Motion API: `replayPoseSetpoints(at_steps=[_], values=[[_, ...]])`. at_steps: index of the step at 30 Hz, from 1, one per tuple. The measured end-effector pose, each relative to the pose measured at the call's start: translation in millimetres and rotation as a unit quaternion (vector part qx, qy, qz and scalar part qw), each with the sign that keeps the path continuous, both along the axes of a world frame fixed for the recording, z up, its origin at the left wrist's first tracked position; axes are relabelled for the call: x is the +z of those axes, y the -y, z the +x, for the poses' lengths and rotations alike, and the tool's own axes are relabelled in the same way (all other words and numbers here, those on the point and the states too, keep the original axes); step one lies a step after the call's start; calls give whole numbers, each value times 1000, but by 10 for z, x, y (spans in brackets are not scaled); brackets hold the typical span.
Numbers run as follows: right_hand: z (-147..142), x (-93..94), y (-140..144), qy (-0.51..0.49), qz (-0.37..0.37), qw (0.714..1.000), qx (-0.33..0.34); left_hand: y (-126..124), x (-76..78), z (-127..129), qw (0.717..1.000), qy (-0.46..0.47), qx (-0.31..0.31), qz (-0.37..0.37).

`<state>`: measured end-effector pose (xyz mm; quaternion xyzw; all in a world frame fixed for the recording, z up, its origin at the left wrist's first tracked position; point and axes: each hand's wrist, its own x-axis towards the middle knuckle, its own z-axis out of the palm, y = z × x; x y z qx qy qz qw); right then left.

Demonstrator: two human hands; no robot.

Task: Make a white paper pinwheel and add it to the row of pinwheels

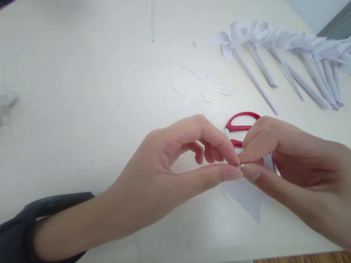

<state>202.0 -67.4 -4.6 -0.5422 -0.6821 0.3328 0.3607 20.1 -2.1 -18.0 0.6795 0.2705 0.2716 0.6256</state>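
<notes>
My left hand (180, 165) and my right hand (299, 162) meet fingertip to fingertip above the white table (79, 118). Between thumbs and forefingers they pinch a small silvery pin (241, 166) at the top of a white folded paper piece (252, 197), which hangs down under my right fingers. Red-handled scissors (242, 122) lie on the table just behind my fingers, partly hidden by them. A dark band (22, 246) wraps my left wrist.
A row of several white paper pinwheels on rolled paper sticks (285, 54) lies at the right rear. Thin paper scraps (202, 87) are scattered mid-table. A lone rolled paper stick (152, 20) lies farther back. A blurred patch sits at the left edge.
</notes>
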Motion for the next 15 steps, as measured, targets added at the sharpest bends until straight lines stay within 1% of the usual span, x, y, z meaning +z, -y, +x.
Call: replayPoseSetpoints(at_steps=[4,7,12,15], values=[[-16,-23,30,37,50,998,-4,33,-17,20,999,-13,39,23],[-21,-22,39,67,65,996,0,43,-16,18,998,-7,55,32],[11,52,3,114,92,989,-4,12,27,-17,999,-26,29,30],[101,115,-92,146,91,985,-33,-11,50,-29,1000,-10,11,0]])
